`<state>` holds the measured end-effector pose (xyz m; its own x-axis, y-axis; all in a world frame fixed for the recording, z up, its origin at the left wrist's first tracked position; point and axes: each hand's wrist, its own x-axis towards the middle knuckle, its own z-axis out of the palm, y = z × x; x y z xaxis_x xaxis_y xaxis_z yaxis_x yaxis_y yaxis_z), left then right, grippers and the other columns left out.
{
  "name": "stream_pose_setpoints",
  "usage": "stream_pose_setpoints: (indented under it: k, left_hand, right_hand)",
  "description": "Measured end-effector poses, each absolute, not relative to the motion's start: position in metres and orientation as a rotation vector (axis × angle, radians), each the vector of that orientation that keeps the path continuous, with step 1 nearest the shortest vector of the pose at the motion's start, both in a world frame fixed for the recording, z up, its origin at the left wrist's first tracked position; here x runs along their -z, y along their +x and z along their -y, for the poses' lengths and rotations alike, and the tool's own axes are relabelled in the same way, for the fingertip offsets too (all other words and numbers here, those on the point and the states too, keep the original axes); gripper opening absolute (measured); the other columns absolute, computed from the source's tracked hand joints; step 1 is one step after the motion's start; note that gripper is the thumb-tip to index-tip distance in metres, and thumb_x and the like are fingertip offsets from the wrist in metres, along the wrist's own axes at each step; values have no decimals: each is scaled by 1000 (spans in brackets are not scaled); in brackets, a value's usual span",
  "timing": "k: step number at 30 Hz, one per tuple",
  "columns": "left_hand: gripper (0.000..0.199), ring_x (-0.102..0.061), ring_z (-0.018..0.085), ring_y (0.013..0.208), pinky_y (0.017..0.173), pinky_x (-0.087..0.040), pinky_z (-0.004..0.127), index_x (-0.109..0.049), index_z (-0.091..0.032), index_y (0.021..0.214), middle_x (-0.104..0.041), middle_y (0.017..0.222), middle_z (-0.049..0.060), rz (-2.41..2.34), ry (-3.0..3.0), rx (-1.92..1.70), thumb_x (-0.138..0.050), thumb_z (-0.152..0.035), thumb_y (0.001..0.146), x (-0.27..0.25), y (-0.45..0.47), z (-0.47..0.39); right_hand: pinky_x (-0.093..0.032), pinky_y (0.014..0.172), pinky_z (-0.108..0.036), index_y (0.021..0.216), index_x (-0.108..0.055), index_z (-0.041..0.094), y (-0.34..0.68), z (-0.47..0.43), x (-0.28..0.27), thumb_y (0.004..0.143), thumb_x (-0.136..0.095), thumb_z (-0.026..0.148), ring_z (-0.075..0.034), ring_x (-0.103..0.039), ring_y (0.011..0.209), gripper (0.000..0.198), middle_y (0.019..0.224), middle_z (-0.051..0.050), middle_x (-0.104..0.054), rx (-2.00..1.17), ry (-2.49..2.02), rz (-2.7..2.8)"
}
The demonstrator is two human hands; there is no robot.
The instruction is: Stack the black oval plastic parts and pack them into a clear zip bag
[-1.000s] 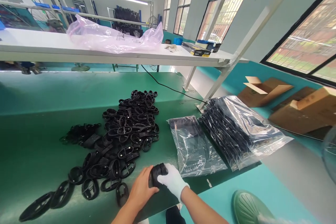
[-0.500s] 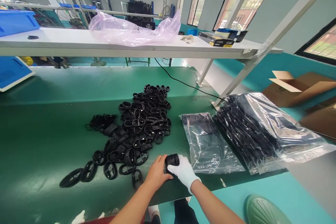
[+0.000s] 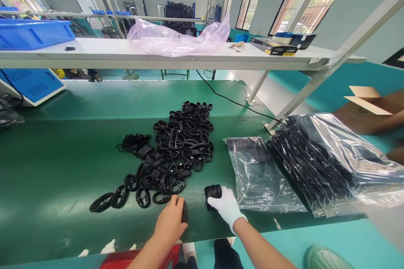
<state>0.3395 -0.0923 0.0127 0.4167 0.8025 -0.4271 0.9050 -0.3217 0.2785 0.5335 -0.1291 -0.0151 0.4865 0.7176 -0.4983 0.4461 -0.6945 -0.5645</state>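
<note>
My right hand [image 3: 227,208], in a white glove, is closed round a stack of coiled black cables [image 3: 213,192] near the table's front edge. To its left, my bare left hand [image 3: 170,220] has its fingers curled over a single coiled cable [image 3: 184,211], mostly hidden behind them. A large heap of coiled black cables [image 3: 181,143] lies beyond my hands, several oval coils spreading to the left. A smaller pile of thin black loops [image 3: 134,143] adjoins the heap's left side.
Right of my hands lie a clear plastic bag [image 3: 263,180] and a larger bag of black items [image 3: 315,164] on the green table [image 3: 63,155]. A white shelf [image 3: 104,55] spans the back. A red stool [image 3: 116,260] stands below the front edge.
My left hand has come away from the cable stack, moving left to a single coil. My right hand still holds the stack. The view has shifted slightly left.
</note>
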Motion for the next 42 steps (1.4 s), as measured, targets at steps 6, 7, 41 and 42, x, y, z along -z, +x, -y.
stream_pose_setpoints:
  k: [6,7,41,42]
  left_hand:
    - [64,-55,15,93,87,-43,28,-41,-27,119,-44,124,2,-1052,1849,-177,-64,-17,60,9,378,87]
    - [66,-55,15,92,87,-43,29,-42,-27,120,-44,125,2,-1025,1804,-200,-64,-16,59,15,380,86]
    - [23,-49,23,90,76,-39,36,-61,-20,88,-55,91,7,-1499,2788,243,-42,-10,79,-43,304,22]
    - [17,-49,23,91,77,-39,36,-61,-20,85,-55,90,6,-1491,2781,226,-45,-15,80,-45,311,26]
  right_hand:
    - [-43,81,-30,102,-57,14,535,128,20,59,-58,37,-23,-58,88,49,97,-11,-55,-1042,-2379,1024]
    - [-43,81,-30,102,-57,14,535,128,20,59,-58,36,-23,-58,88,49,97,-11,-55,-1041,-2381,1028]
    - [-44,82,-33,104,-49,15,526,127,19,50,-64,40,-25,-57,90,61,105,-11,-45,-1087,-2453,1040]
    - [-44,82,-33,104,-50,16,526,127,20,50,-64,39,-25,-57,90,61,105,-11,-45,-1087,-2453,1034]
